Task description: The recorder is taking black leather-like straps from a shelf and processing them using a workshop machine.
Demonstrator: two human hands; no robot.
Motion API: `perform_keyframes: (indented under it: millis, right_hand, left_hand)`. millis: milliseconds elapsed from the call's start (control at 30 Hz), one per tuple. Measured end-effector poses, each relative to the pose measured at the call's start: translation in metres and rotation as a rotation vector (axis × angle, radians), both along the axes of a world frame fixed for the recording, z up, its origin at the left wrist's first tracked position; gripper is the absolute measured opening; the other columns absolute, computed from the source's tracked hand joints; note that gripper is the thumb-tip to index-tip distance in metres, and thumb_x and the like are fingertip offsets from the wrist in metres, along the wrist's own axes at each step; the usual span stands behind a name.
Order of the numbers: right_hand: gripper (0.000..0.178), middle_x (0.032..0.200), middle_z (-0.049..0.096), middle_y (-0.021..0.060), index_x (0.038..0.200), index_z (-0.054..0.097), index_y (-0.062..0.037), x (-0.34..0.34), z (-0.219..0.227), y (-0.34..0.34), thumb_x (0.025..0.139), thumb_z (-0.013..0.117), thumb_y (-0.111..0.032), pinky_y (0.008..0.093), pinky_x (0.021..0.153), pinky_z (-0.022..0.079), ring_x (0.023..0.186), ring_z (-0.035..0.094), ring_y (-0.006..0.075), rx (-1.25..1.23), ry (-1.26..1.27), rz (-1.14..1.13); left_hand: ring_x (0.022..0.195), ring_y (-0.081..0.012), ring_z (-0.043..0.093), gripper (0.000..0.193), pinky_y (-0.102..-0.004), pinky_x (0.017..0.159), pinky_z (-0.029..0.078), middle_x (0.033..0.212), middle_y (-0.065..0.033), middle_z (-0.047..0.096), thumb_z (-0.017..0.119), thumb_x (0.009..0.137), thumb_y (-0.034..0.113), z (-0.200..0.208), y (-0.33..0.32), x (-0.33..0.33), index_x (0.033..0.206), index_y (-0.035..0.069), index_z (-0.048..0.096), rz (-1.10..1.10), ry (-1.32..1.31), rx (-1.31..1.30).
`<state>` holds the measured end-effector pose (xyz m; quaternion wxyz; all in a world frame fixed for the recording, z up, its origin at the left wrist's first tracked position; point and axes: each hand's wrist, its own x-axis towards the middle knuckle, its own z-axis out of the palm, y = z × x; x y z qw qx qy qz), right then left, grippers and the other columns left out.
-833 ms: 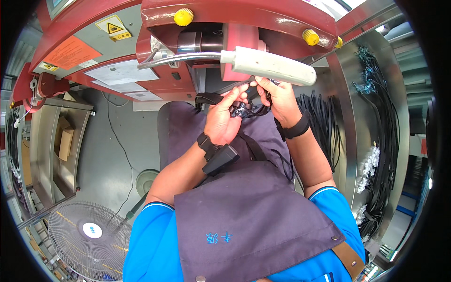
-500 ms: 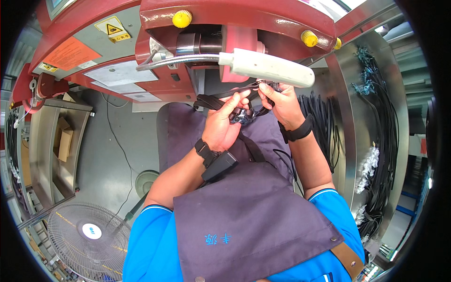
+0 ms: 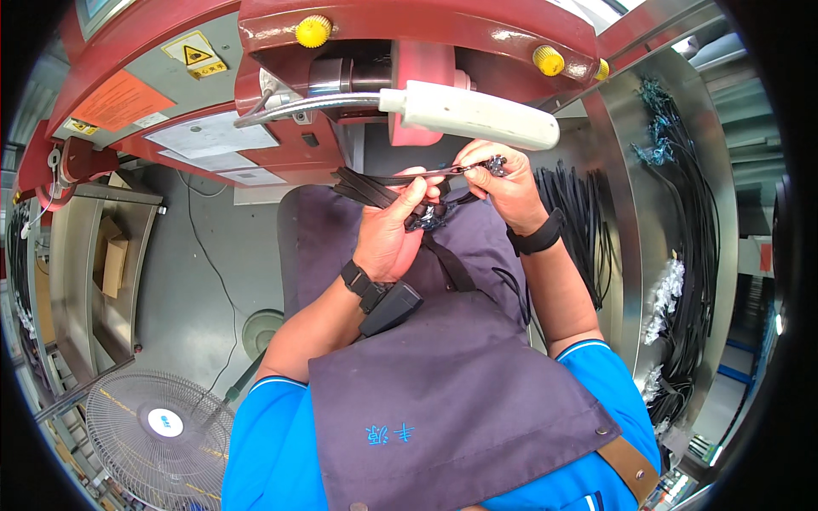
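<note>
Narrow black straps (image 3: 362, 186) lie bunched across my left hand (image 3: 385, 234), which is closed around them with the thumb on top. Below its fingers hangs a dark shiny bunch (image 3: 423, 220), seemingly strap ends wrapped in clear plastic. My right hand (image 3: 515, 192) pinches one strap between thumb and fingers. That strap runs nearly straight from hand to hand. A small shiny dark end (image 3: 496, 165) pokes out past the right fingertips; its exact form is too small to tell. Both hands are above my dark apron (image 3: 426, 358), just below the machine's pale handle-shaped piece (image 3: 477, 115).
Ahead stands a red machine (image 3: 426, 21) with a pink wheel (image 3: 417, 77) and yellow knobs (image 3: 313, 31). Many black straps (image 3: 575, 230) hang at the right, beside a metal trough (image 3: 630, 255) with more. A floor fan (image 3: 162, 434) and a metal shelf (image 3: 81, 281) are at the left.
My right hand has shifted its grip, and the strap between my hands is straighter now. The shiny end shows more clearly beyond the right fingers. My view has turned slightly.
</note>
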<state>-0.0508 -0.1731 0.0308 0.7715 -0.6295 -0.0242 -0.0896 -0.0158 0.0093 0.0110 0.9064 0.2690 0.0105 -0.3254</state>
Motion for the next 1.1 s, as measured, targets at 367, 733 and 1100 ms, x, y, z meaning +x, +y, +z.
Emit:
perform_keyframes:
  millis: [367, 733, 1100]
  right_hand:
    - [0.027, 0.077, 0.064, 0.0016, 0.104, 0.064, 0.0005, -0.004, 0.011, 0.017, 0.079, 0.072, -0.005, 0.0175, 0.052, 0.04, 0.063, 0.053, 0.0016, -0.178, 0.145, -0.14]
    - [0.021, 0.069, 0.057, 0.0004, 0.081, 0.055, -0.0055, 0.005, -0.013, 0.046, 0.076, 0.075, -0.004, 0.02, 0.043, 0.035, 0.048, 0.046, 0.0053, 0.245, 0.235, -0.417]
    - [0.021, 0.068, 0.055, 0.0, 0.079, 0.052, -0.0081, 0.002, -0.031, 0.052, 0.081, 0.073, -0.014, 0.0224, 0.05, 0.038, 0.054, 0.049, 0.0078, 0.357, 0.329, -0.455]
  left_hand:
    - [0.072, -0.018, 0.058, 0.024, -0.0326, 0.069, 0.048, 0.074, -0.0066, 0.06, 0.06, 0.091, 0.025, -0.005, 0.0, 0.009, 0.086, 0.002, 0.061, -0.043, 0.183, 0.18]
    - [0.068, -0.0203, 0.056, 0.025, -0.0347, 0.068, 0.048, 0.067, -0.0049, 0.054, 0.057, 0.091, 0.026, -0.02, -0.009, -0.001, 0.075, 0.008, 0.054, -0.331, 0.317, 0.192]
    - [0.065, -0.0206, 0.056, 0.024, -0.0365, 0.066, 0.048, 0.064, -0.0041, 0.055, 0.056, 0.09, 0.023, -0.035, -0.01, -0.006, 0.072, 0.008, 0.054, -0.368, 0.341, 0.272]
